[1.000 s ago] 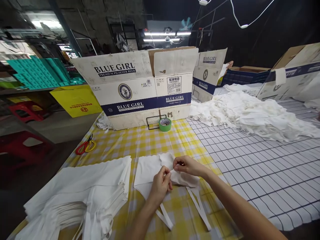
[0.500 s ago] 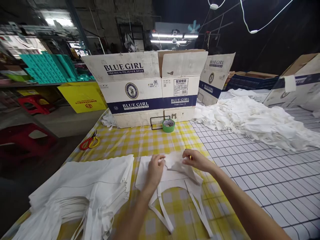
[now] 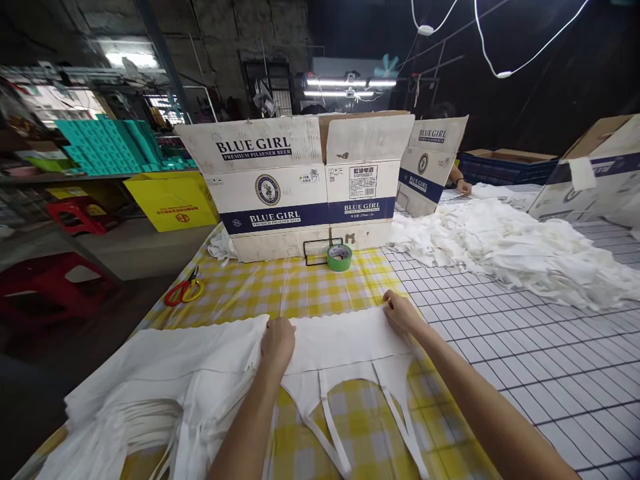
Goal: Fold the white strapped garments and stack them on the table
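A white strappy camisole top [image 3: 340, 343] lies spread flat on the yellow checked cloth, its scalloped edge away from me and its thin straps toward me. My left hand [image 3: 279, 343] is closed at the top's far left corner, fingertips partly hidden by the back of the hand. At the far right corner, my right hand [image 3: 400, 312] pinches the edge between thumb and fingers. Just left of my left hand sits a thick stack of similar white tops [image 3: 150, 373], layered with their edges lined up.
Red-and-yellow-handled scissors [image 3: 185, 288] lie at the left. Green tape [image 3: 340, 258] and a black wire frame [image 3: 315, 253] stand before a large carton [image 3: 280, 183]. A heap of white garments [image 3: 500, 240] covers the right table; behind it shows another person's hand [image 3: 464, 187].
My hands have moved apart from the middle of the camisole top to its far corners. The folded, bunched fabric now lies flat. The view has shifted slightly.
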Demonstrator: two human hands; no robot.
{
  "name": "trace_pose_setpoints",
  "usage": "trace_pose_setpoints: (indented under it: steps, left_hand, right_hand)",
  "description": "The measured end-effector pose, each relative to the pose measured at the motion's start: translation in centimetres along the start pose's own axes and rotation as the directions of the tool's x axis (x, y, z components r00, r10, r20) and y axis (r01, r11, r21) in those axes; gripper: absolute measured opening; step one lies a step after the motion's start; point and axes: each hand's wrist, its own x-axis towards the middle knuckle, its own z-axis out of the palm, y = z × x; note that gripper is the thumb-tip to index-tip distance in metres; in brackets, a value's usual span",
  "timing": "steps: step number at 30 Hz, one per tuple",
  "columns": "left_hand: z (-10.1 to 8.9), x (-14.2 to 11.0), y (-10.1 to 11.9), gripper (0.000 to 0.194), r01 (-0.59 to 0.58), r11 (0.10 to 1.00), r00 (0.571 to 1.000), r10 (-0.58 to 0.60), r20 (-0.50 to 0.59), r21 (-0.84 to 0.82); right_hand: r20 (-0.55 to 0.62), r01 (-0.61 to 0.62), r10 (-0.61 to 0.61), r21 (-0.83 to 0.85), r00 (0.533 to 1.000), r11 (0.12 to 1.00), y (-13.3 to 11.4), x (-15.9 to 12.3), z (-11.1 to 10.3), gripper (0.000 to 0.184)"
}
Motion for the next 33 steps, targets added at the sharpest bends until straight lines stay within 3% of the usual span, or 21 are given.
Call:
trace_pose_setpoints:
  steps: [3,5,8,11,12,14,16,17,18,20,22,23,25,26,28,29,30,32,33]
  left_hand:
    - [-0.6,1.1,-0.3,0.016,-0.001,1.0,0.997,0.0,0.082,0.009]
    - [-0.8,1.3,-0.4,0.015,-0.011,1.0,0.996,0.009,0.093,0.013]
    - [-0.7,0.8,-0.3,0.015,-0.047,0.999,0.998,0.046,0.053,0.015]
    - [-0.2,-0.3,0.2,0.018,-0.071,0.997,0.996,0.073,-0.047,0.031]
    - [0.0,-0.8,0.4,0.021,-0.073,0.996,0.993,0.077,-0.09,0.043]
    - [0.5,-1.8,0.9,0.025,-0.074,0.995,0.981,0.085,-0.174,0.071]
    - [0.9,-2.6,1.2,0.027,-0.077,0.992,0.965,0.1,-0.242,0.103]
    - [1.1,-2.9,1.3,0.028,-0.079,0.99,0.958,0.108,-0.266,0.117]
    - [1.3,-3.2,1.3,0.03,-0.084,0.988,0.95,0.12,-0.289,0.132]
    - [1.6,-3.4,1.2,0.031,-0.097,0.982,0.931,0.147,-0.334,0.163]
    - [1.9,-3.3,1.0,0.031,-0.112,0.974,0.909,0.18,-0.377,0.195]
    - [2.0,-3.2,0.9,0.031,-0.118,0.971,0.898,0.194,-0.394,0.209]
    - [2.2,-3.0,0.8,0.03,-0.122,0.966,0.887,0.21,-0.411,0.228]
    - [2.3,-2.9,0.8,0.03,-0.122,0.964,0.886,0.213,-0.411,0.236]
    - [2.4,-2.8,0.8,0.03,-0.12,0.962,0.892,0.213,-0.399,0.247]
    - [2.4,-2.9,0.8,0.03,-0.12,0.961,0.896,0.212,-0.39,0.249]
    - [2.3,-2.9,0.9,0.03,-0.119,0.962,0.9,0.21,-0.383,0.247]
    - [2.2,-3.0,0.9,0.03,-0.119,0.965,0.908,0.202,-0.367,0.235]
    - [2.1,-3.1,1.0,0.031,-0.119,0.967,0.912,0.195,-0.36,0.224]
  right_hand:
    - [0.006,-0.069,0.069,-0.029,0.998,0.997,0.2,0.1,0.0,0.028]
    - [0.024,-0.086,0.087,-0.048,0.996,0.995,0.3,0.1,-0.4,0.021]
    - [0.008,-0.082,0.083,-0.094,0.996,0.992,-0.2,-0.3,-1.2,0.016]
    - [-0.116,-0.076,0.058,-0.158,0.992,0.985,-2.0,-1.9,-1.0,0.037]
    - [-0.141,-0.04,0.015,-0.177,0.99,0.983,-2.7,-2.7,-0.6,0.043]
    - [-0.056,0.179,-0.194,-0.209,0.979,0.962,-4.0,-4.3,0.4,0.049]
    - [0.134,0.436,-0.416,-0.199,0.899,0.878,-4.3,-5.3,1.0,0.047]
    - [0.184,0.471,-0.439,-0.205,0.88,0.858,-3.9,-5.5,0.9,0.046]
    - [0.18,0.429,-0.395,-0.235,0.901,0.872,-3.3,-5.5,0.6,0.045]
    - [0.02,0.162,-0.165,-0.319,0.986,0.934,-1.5,-4.8,-0.6,0.047]
    - [-0.123,-0.036,-0.007,-0.342,0.992,0.939,0.0,-4.1,-1.6,0.052]
    - [-0.162,-0.073,0.017,-0.344,0.987,0.936,0.3,-3.9,-1.8,0.054]
    - [-0.149,-0.004,-0.052,-0.35,0.987,0.937,0.1,-4.1,-1.5,0.054]
    - [-0.082,0.114,-0.151,-0.344,0.985,0.932,-0.4,-4.4,-1.1,0.053]
    - [0.089,0.35,-0.339,-0.266,0.937,0.898,-1.5,-5.0,-0.3,0.048]
    - [0.124,0.376,-0.357,-0.216,0.926,0.901,-1.9,-5.1,-0.1,0.045]
    - [0.112,0.328,-0.312,-0.183,0.944,0.927,-2.1,-5.1,-0.1,0.042]
    - [-0.026,0.09,-0.094,-0.151,0.995,0.985,-2.0,-4.5,-0.5,0.039]
    - [-0.105,-0.032,0.018,-0.134,0.994,0.99,-1.7,-4.1,-0.8,0.039]
